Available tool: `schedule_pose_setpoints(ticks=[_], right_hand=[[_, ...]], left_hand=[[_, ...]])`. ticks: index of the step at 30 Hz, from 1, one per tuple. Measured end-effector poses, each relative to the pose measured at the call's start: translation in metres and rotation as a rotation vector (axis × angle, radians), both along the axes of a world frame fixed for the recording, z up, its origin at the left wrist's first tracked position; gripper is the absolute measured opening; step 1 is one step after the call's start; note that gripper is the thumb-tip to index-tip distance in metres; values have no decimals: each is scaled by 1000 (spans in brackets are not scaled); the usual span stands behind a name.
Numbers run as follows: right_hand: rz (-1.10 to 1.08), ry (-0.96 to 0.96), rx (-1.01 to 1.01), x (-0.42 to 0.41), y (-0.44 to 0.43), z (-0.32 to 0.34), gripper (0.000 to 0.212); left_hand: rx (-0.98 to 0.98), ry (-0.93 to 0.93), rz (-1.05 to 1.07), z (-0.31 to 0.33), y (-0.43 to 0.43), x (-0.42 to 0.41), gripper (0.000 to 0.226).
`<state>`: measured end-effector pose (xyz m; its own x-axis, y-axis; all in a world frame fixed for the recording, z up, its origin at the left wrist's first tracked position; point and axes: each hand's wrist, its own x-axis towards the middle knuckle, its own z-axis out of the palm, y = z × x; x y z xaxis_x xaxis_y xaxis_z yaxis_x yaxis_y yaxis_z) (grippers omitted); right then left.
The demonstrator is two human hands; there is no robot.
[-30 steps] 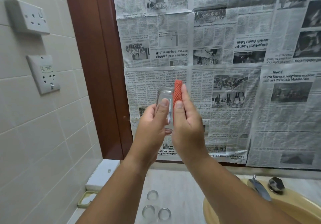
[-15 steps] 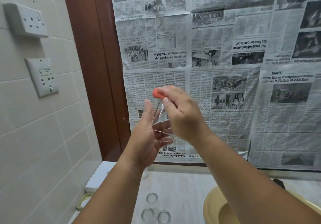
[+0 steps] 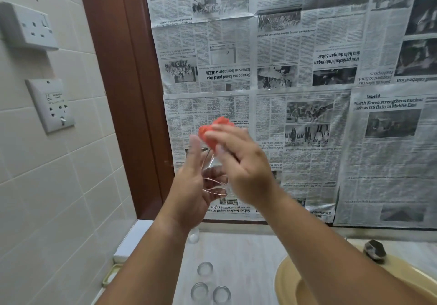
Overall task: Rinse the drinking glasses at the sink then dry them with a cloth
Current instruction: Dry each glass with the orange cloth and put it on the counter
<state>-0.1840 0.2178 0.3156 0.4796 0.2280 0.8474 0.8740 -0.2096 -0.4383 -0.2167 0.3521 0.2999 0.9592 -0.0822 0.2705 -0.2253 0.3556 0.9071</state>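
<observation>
We see both hands raised in front of the newspaper (image 3: 307, 91) covering the wall. The left hand (image 3: 189, 188) holds a clear drinking glass (image 3: 214, 179). Its thumb lies straight along the near side, and its fingers wrap round the far side, showing only through the glass wall. The glass is hard to trace. We make out little more than its lower rim as thin bright arcs, and its upper end is lost behind the right hand (image 3: 246, 170).

That hand pinches a bunched orange cloth (image 3: 212, 132) at the upper end of the glass, fingers curled. It is blurred, so we cannot tell how much cloth sits in the palm, or whether the cloth presses on the base or the side.

Below, on the pale counter (image 3: 241, 252), three more glasses (image 3: 205, 268) stand close together, seen from above as rings. The two nearest almost reach the bottom edge. A rounded clear shape (image 3: 194, 237) shows just beside the left wrist, mostly hidden by the forearm, and we cannot say what it is.

The yellow sink (image 3: 283, 278) at lower right is cut by the frame and crossed by the right forearm, so only its left rim and part of the bowl show. A dark faceted knob (image 3: 375, 250) sits behind it.

At left, a corner of a soap dish (image 3: 110, 278) shows beside the left forearm.
</observation>
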Motion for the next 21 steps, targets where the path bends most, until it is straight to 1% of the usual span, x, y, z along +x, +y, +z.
schedule_pose_setpoints(ticks=[1, 2, 4, 5, 6, 7, 9, 11, 14, 18, 20, 21], right_hand=[[29, 118, 93, 6, 0, 9, 32], [100, 278, 225, 10, 0, 16, 31], [329, 643, 505, 14, 4, 22, 33], [426, 787, 595, 14, 6, 22, 37], [475, 892, 639, 15, 9, 18, 40], [498, 966, 656, 14, 11, 14, 42], [455, 1057, 660, 13, 17, 5, 40], [388, 1114, 620, 11, 21, -2, 35], [368, 1210, 465, 4, 21, -12, 43], [326, 1323, 354, -2, 22, -28, 54], [302, 1356, 356, -2, 21, -37, 52], [302, 1356, 362, -3, 19, -39, 48]], left_hand=[[-5, 16, -14, 1, -1, -1, 70], [-23, 25, -4, 2, -1, -2, 62], [-30, 31, 18, 4, -2, -4, 42], [-10, 27, 33, 5, -4, -5, 37], [18, 25, 57, 5, -7, -5, 39], [49, 33, 98, 4, -10, -4, 46], [108, 70, 231, 1, -13, 1, 63], [130, 75, 316, -3, -9, 6, 68], [91, 101, 240, -1, 1, 7, 55], [40, 177, 194, -11, 13, 16, 59], [1, 217, 181, -18, 12, 16, 60], [-27, 229, 186, -21, 11, 17, 55]])
